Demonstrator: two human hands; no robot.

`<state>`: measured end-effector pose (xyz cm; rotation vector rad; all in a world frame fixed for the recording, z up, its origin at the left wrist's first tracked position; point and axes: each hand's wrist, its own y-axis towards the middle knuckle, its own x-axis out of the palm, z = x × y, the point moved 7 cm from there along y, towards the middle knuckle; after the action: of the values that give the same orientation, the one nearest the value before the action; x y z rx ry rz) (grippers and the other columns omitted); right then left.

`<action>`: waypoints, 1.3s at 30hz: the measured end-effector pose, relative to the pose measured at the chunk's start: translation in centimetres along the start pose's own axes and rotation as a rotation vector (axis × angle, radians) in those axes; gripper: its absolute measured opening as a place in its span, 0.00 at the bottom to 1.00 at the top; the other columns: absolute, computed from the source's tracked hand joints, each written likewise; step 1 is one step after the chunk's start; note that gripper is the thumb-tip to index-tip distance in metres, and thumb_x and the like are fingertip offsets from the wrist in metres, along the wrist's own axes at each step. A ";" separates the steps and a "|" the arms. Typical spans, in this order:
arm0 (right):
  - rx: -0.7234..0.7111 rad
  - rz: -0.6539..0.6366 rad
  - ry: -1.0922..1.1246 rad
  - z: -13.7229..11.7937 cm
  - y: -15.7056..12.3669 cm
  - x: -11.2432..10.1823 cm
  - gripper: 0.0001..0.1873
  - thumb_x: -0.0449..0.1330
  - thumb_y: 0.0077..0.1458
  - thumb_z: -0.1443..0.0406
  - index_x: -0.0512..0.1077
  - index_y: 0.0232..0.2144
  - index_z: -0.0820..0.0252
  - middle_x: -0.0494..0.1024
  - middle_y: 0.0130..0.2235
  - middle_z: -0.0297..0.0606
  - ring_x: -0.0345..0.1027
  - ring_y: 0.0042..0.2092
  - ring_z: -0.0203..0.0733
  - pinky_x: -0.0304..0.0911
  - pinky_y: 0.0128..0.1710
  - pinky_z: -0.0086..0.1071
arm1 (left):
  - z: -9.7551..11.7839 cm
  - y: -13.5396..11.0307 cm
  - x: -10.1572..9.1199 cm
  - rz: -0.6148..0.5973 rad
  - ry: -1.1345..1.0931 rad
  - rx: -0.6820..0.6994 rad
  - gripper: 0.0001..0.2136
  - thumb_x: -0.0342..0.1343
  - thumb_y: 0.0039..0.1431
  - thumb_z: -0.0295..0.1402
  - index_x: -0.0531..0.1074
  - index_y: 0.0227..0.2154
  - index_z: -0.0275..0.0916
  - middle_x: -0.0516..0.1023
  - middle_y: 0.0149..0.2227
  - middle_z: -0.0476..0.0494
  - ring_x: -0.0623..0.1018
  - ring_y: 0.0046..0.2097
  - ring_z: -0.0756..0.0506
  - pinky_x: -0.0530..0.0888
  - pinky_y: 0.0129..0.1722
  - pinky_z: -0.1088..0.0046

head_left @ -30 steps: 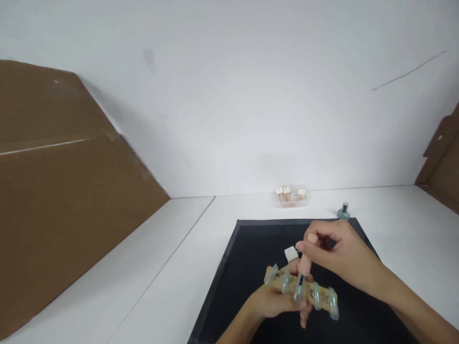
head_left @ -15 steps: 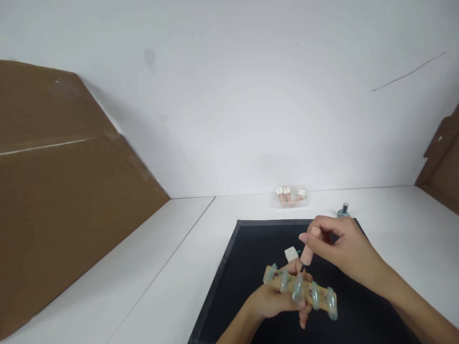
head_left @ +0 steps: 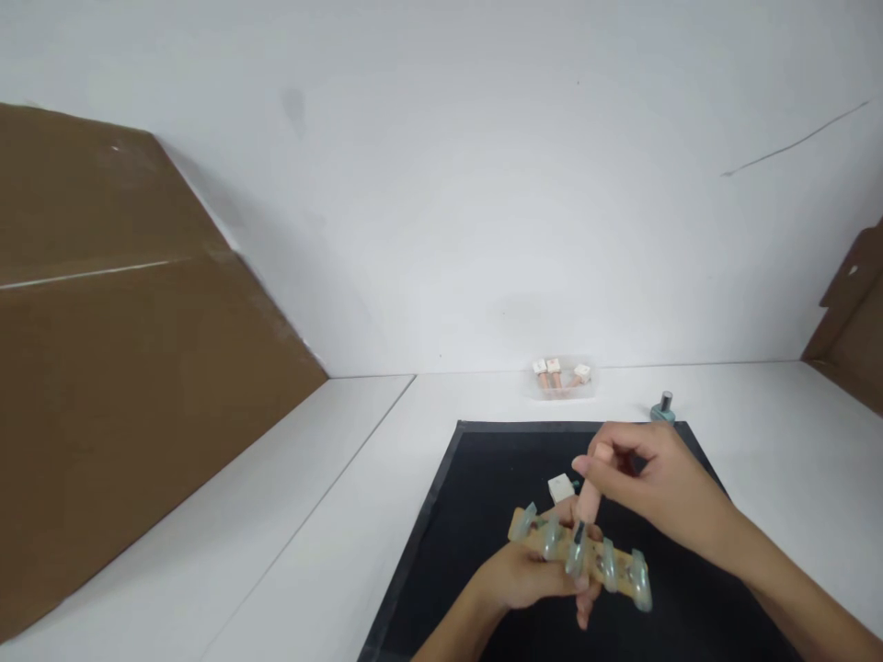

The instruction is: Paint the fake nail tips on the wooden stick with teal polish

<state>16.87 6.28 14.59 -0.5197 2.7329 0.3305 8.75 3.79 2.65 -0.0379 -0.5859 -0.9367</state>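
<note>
My left hand (head_left: 514, 575) is closed around a tan strip (head_left: 624, 572) that bears several translucent greenish false nails (head_left: 608, 565) in a row. The strip slopes down to the right. In my right hand (head_left: 652, 473), thumb and fingers pinch the pink handle of a nail polish brush (head_left: 590, 503). Its dark bristles point downward and meet the middle false nail (head_left: 574, 556), apparently touching it. Just behind my left fingers a white square bottle (head_left: 560, 488) with a bit of green at its neck sits on the black mat (head_left: 497, 460).
At the back stands a clear plastic tray (head_left: 562, 393) holding several white square pieces with pink stems. A blue-grey bottle with a silver cap (head_left: 663, 407) is behind the mat's right corner. Brown cardboard (head_left: 138, 368) rises on the left, with more cardboard (head_left: 852, 313) at right.
My right hand has lowered the brush slightly, so its bristles now lie over the middle false nail. My left hand and the strip have barely moved.
</note>
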 end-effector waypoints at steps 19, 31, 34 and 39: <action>-0.050 0.049 0.118 -0.3 -0.6 -0.2 0.16 0.58 0.55 0.61 0.65 0.17 0.57 0.79 0.20 0.33 0.68 0.22 0.35 0.64 0.23 0.27 | -0.6 0.0 -0.8 -0.017 0.044 -0.003 0.13 0.60 0.53 0.32 0.60 0.36 0.38 0.70 0.24 0.54 0.71 0.23 0.55 0.71 0.24 0.80; -0.013 0.014 0.008 0.1 -0.2 0.3 0.18 0.57 0.54 0.61 0.61 0.15 0.57 0.79 0.20 0.34 0.68 0.21 0.35 0.61 0.22 0.28 | -0.5 0.6 -0.2 0.035 0.089 -0.088 0.18 0.63 0.47 0.41 0.62 0.32 0.37 0.68 0.20 0.55 0.69 0.21 0.55 0.69 0.21 0.79; -0.045 0.080 -0.038 0.0 -0.2 -0.6 0.18 0.57 0.55 0.60 0.63 0.16 0.57 0.79 0.20 0.34 0.67 0.21 0.34 0.60 0.22 0.27 | -0.7 0.5 -0.4 0.007 0.017 -0.038 0.18 0.63 0.48 0.37 0.59 0.34 0.38 0.69 0.22 0.56 0.69 0.20 0.56 0.70 0.21 0.80; -0.072 0.128 -0.060 -0.4 -0.3 -1.3 0.20 0.57 0.56 0.59 0.62 0.15 0.57 0.78 0.20 0.33 0.62 0.21 0.33 0.57 0.20 0.28 | -0.3 0.1 -0.3 -0.004 -0.018 0.011 0.17 0.63 0.49 0.34 0.56 0.31 0.39 0.69 0.24 0.55 0.71 0.21 0.56 0.72 0.21 0.81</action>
<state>18.03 6.27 15.38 -0.3485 2.7095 0.4702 8.84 4.00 2.26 -0.0349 -0.6080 -0.9377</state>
